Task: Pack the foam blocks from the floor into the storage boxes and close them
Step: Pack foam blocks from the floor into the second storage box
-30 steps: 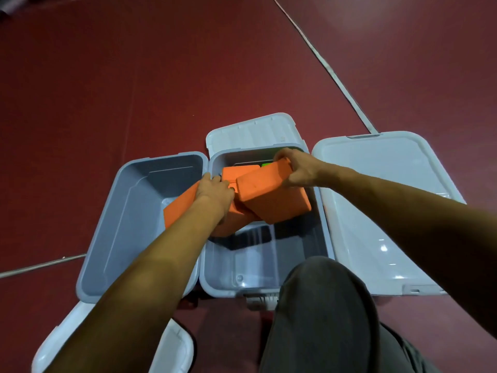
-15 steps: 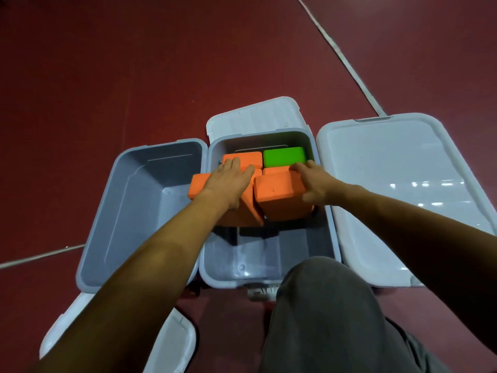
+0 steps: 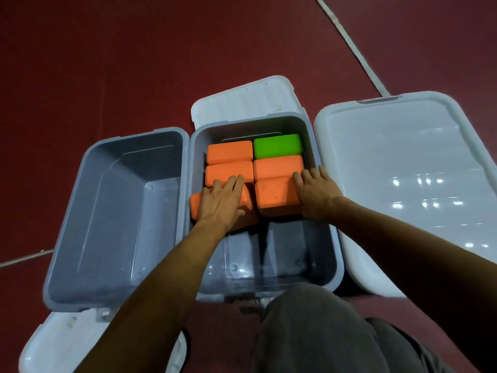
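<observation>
The middle grey storage box (image 3: 339,265) holds a green foam block (image 3: 277,146) at its back right and three orange foam blocks (image 3: 230,152) packed around it. My left hand (image 3: 220,203) lies on a further orange block (image 3: 195,208), thumb around its near edge; this block sits tilted, its left corner over the box's left rim. On the right, my right hand (image 3: 314,195) grips another orange block (image 3: 274,197), set against the packed ones and leaning a little. The near half of this box shows bare floor.
An empty grey box (image 3: 80,211) stands open against the middle box's left side. White lids lie on the red floor: a large one at the right (image 3: 390,170), one behind the middle box (image 3: 244,98), one at the near left (image 3: 53,340). My knee (image 3: 309,332) is in front.
Both hands lowered their orange blocks from above the box down into it, behind the near gap. The right block went from held up and tilted to set against the packed row.
</observation>
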The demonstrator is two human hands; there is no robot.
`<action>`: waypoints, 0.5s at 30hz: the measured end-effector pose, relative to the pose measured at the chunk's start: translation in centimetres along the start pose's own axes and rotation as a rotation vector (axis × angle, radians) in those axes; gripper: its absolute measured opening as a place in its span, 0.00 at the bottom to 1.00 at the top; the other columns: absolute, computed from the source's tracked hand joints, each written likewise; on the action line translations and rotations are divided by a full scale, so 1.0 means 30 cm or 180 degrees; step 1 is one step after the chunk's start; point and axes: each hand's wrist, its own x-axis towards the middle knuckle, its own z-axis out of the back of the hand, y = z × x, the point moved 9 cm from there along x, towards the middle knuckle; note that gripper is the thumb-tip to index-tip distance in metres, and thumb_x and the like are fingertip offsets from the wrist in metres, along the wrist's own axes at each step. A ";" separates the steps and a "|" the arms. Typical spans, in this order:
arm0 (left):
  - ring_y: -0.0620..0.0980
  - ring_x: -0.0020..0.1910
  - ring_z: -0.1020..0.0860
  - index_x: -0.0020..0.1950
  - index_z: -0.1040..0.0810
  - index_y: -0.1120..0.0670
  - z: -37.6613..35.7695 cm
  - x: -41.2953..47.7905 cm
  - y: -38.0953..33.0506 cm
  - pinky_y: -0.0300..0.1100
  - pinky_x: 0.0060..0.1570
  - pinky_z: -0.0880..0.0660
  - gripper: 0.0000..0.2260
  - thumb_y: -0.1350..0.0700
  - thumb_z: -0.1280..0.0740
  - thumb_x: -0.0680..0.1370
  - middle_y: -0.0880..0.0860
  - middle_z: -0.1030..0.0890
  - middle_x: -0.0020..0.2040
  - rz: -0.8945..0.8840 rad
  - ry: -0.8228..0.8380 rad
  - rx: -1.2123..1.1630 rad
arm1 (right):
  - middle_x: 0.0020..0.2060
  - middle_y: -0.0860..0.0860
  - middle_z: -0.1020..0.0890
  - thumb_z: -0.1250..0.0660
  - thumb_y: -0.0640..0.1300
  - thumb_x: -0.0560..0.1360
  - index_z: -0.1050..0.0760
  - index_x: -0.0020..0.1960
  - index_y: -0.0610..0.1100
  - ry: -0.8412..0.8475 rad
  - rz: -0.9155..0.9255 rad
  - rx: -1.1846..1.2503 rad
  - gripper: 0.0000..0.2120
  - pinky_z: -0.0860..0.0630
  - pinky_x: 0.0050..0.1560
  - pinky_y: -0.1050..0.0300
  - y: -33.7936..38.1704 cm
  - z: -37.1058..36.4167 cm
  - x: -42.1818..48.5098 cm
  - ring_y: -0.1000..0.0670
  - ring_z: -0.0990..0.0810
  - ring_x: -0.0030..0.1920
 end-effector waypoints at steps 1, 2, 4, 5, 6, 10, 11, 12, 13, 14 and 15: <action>0.59 0.63 0.29 0.79 0.46 0.51 -0.022 0.010 -0.014 0.59 0.57 0.27 0.43 0.40 0.27 0.73 0.50 0.34 0.73 -0.0034 0.0023 0.0015 | 0.65 0.40 0.29 0.31 0.56 0.70 0.42 0.73 0.37 0.0051 -0.0044 0.0007 0.40 0.42 0.73 0.40 0.005 -0.022 0.001 0.38 0.30 0.64; 0.59 0.64 0.29 0.80 0.47 0.51 -0.041 0.020 -0.030 0.59 0.58 0.27 0.43 0.41 0.27 0.73 0.49 0.34 0.74 -0.0083 0.0035 0.0046 | 0.67 0.40 0.30 0.32 0.55 0.71 0.43 0.75 0.37 0.0096 -0.0097 -0.0004 0.41 0.45 0.75 0.39 0.010 -0.044 0.003 0.38 0.31 0.66; 0.59 0.65 0.30 0.80 0.47 0.50 -0.072 0.040 -0.061 0.58 0.60 0.29 0.44 0.42 0.26 0.73 0.49 0.35 0.75 -0.0216 0.0012 0.0152 | 0.70 0.38 0.32 0.35 0.51 0.74 0.47 0.77 0.34 0.0143 -0.0179 -0.0149 0.40 0.51 0.77 0.36 0.023 -0.076 0.005 0.37 0.34 0.69; 0.59 0.65 0.30 0.81 0.47 0.50 -0.088 0.050 -0.074 0.57 0.60 0.30 0.44 0.43 0.25 0.73 0.49 0.35 0.76 -0.0284 -0.0018 0.0220 | 0.71 0.37 0.33 0.39 0.48 0.76 0.47 0.78 0.33 0.0101 -0.0214 -0.0207 0.36 0.52 0.77 0.35 0.028 -0.085 0.006 0.36 0.35 0.70; 0.59 0.64 0.30 0.81 0.47 0.50 -0.101 0.057 -0.082 0.56 0.61 0.31 0.44 0.45 0.25 0.72 0.49 0.35 0.76 -0.0321 -0.0054 0.0260 | 0.71 0.36 0.33 0.44 0.45 0.78 0.48 0.78 0.32 0.0037 -0.0251 -0.0208 0.33 0.53 0.77 0.34 0.031 -0.093 0.007 0.36 0.37 0.71; 0.61 0.67 0.31 0.82 0.48 0.50 -0.137 0.076 -0.068 0.57 0.66 0.34 0.44 0.49 0.25 0.73 0.50 0.34 0.76 -0.0121 -0.0108 -0.0006 | 0.77 0.31 0.46 0.49 0.43 0.78 0.55 0.80 0.32 -0.0158 -0.0143 -0.0144 0.34 0.54 0.76 0.32 0.051 -0.125 -0.006 0.31 0.44 0.76; 0.61 0.70 0.33 0.82 0.50 0.49 -0.153 0.080 -0.060 0.57 0.68 0.34 0.44 0.50 0.25 0.74 0.50 0.35 0.77 -0.0088 -0.0073 -0.0192 | 0.77 0.30 0.48 0.49 0.43 0.78 0.56 0.80 0.33 -0.0299 0.0020 -0.0136 0.35 0.53 0.76 0.32 0.072 -0.129 -0.010 0.29 0.45 0.76; 0.61 0.74 0.37 0.83 0.52 0.48 -0.174 0.086 -0.050 0.56 0.71 0.35 0.45 0.52 0.25 0.74 0.51 0.39 0.79 -0.0057 -0.0006 -0.0453 | 0.77 0.30 0.49 0.49 0.43 0.77 0.55 0.80 0.34 -0.0448 0.0218 -0.0131 0.35 0.51 0.76 0.32 0.104 -0.133 -0.013 0.28 0.45 0.76; 0.61 0.78 0.42 0.83 0.55 0.47 -0.196 0.091 -0.039 0.55 0.73 0.36 0.47 0.55 0.25 0.75 0.51 0.44 0.81 -0.0025 0.0115 -0.0752 | 0.78 0.30 0.49 0.49 0.43 0.76 0.54 0.81 0.35 -0.0582 0.0433 -0.0107 0.35 0.49 0.75 0.31 0.144 -0.135 -0.015 0.27 0.46 0.76; 0.59 0.80 0.48 0.82 0.57 0.47 -0.219 0.097 -0.029 0.53 0.74 0.36 0.48 0.57 0.26 0.75 0.51 0.49 0.82 0.0003 0.0223 -0.1011 | 0.78 0.31 0.52 0.48 0.43 0.76 0.56 0.81 0.37 -0.0631 0.0604 -0.0055 0.36 0.49 0.75 0.30 0.181 -0.140 -0.015 0.27 0.48 0.77; 0.57 0.81 0.52 0.82 0.59 0.49 -0.236 0.101 -0.019 0.53 0.75 0.38 0.48 0.58 0.26 0.76 0.51 0.53 0.83 0.0013 0.0297 -0.1161 | 0.79 0.32 0.56 0.47 0.43 0.76 0.60 0.81 0.39 -0.0564 0.0672 0.0025 0.38 0.51 0.74 0.29 0.207 -0.148 -0.014 0.27 0.52 0.77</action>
